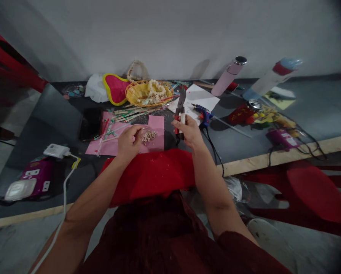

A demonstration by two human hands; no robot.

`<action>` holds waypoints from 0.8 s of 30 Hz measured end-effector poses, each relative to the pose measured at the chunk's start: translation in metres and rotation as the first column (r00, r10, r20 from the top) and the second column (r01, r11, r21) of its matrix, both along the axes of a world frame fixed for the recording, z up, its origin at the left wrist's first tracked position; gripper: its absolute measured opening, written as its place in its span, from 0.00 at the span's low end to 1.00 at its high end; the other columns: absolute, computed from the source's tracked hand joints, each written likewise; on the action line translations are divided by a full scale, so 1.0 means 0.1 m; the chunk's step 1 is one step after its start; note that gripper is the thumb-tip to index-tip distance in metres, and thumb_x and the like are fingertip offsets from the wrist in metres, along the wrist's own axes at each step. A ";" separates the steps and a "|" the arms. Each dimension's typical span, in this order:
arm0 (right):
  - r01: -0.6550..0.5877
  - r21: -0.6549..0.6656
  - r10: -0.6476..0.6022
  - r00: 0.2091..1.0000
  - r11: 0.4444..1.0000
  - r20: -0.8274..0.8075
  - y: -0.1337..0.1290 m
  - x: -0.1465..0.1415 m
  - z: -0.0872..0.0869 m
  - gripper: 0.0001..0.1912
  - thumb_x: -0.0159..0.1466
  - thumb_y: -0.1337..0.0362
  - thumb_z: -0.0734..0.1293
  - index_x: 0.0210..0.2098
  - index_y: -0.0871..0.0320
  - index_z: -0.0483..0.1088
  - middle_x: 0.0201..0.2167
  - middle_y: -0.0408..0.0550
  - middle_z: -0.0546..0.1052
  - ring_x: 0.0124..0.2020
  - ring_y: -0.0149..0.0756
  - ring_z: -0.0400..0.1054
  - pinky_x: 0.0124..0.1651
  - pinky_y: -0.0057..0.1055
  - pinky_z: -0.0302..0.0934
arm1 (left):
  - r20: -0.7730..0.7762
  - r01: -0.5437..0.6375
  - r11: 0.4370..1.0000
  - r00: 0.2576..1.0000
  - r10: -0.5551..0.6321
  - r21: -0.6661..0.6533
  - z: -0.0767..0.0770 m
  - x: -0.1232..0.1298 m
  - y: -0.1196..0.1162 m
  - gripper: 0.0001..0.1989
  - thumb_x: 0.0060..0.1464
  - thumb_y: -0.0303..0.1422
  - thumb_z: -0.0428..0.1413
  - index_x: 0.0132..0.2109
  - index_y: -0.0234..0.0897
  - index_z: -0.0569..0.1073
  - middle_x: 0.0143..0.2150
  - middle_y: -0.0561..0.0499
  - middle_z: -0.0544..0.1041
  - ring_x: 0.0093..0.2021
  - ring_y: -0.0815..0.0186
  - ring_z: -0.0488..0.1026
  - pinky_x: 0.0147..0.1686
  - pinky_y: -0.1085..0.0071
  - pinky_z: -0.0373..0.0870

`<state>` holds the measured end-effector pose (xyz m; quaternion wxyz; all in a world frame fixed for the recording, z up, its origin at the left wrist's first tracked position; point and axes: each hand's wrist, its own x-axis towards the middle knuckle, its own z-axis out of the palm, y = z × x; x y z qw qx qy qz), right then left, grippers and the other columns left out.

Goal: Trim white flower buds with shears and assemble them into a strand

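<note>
A pair of pruning shears (182, 99) points up and away from me, its red and white handles held by my right hand (190, 131). My left hand (129, 142) is closed in a pinch over pink paper (156, 125); whatever its fingertips hold is too small to make out. Right beside those fingertips lies a small heap of short, pale cut pieces (149, 136). Thin sticks (133, 112) are spread behind the paper. A clear plastic bag (107, 131) with green and red bits rests on the paper's left part.
A yellow basket (133, 99) stands at the back beside a pink cushion with yellow trim (116, 89). Rightward are a blue glue gun (204, 115), pink flask (227, 78), red can (243, 112) and bottle (273, 78). A phone (91, 123) and corded charger (56, 150) lie left.
</note>
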<state>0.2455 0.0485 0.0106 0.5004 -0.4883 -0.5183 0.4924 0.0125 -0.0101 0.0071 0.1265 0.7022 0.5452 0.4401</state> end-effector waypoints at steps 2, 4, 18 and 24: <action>-0.076 -0.067 0.071 0.995 0.995 -0.073 -0.01 -0.04 -0.01 0.21 0.51 0.53 0.72 0.39 0.57 0.67 0.28 0.41 0.71 0.21 0.26 0.61 0.23 0.26 0.56 | 0.002 0.006 1.000 1.000 -0.006 0.022 0.00 0.00 0.00 0.10 0.60 0.35 0.50 0.41 0.38 0.74 0.34 0.49 0.78 0.35 0.64 0.72 0.36 0.69 0.65; -0.087 -0.049 0.081 0.989 0.995 -0.120 -0.03 -0.07 -0.02 0.18 0.51 0.57 0.71 0.38 0.56 0.67 0.31 0.42 0.72 0.24 0.28 0.64 0.26 0.27 0.59 | 0.013 0.002 0.999 1.000 -0.002 0.043 0.00 0.00 0.01 0.10 0.60 0.35 0.50 0.40 0.38 0.75 0.34 0.49 0.78 0.36 0.64 0.71 0.38 0.68 0.65; -0.452 0.471 0.043 0.755 0.758 0.654 -0.23 -0.20 -0.02 0.13 0.55 0.73 0.58 0.38 0.56 0.67 0.51 0.54 0.71 0.59 0.41 0.62 0.56 0.39 0.61 | 0.451 -0.050 0.997 0.892 0.021 0.051 0.03 -0.01 0.03 0.10 0.57 0.39 0.55 0.40 0.36 0.75 0.33 0.51 0.78 0.35 0.68 0.75 0.36 0.73 0.69; -0.530 0.408 -0.019 0.593 0.744 0.805 -0.30 -0.25 0.02 0.16 0.56 0.70 0.60 0.44 0.58 0.66 0.61 0.57 0.62 0.60 0.45 0.58 0.55 0.42 0.60 | 0.475 -0.033 0.996 0.880 -0.011 0.085 0.02 -0.03 0.05 0.10 0.57 0.39 0.56 0.39 0.37 0.75 0.34 0.51 0.77 0.35 0.68 0.74 0.37 0.72 0.69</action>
